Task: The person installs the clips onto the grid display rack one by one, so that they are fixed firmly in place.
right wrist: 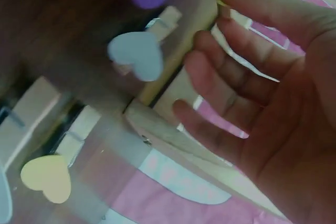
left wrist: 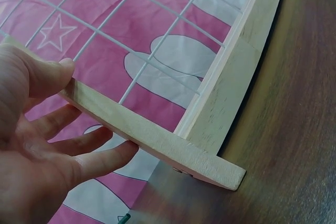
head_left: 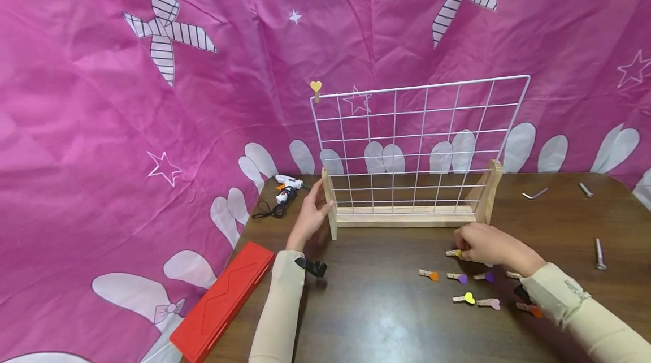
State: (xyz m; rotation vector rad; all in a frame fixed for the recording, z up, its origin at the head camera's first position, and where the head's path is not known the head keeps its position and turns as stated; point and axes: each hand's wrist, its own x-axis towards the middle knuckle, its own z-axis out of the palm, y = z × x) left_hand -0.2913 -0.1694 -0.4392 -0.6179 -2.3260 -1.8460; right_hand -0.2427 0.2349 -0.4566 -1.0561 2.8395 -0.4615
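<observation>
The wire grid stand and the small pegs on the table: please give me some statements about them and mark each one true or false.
1. The left hand holds the left wooden foot of the wire grid stand. True.
2. A peg with a yellow heart is clipped on the top left corner of the stand. True.
3. The right hand rests on the red case. False: it is at a peg with a yellow heart on the table, in front of the stand's right foot.
4. The glue gun lies to the right of the stand. False: it lies to its left.
5. The stand lies flat on the table. False: it stands upright.
</observation>
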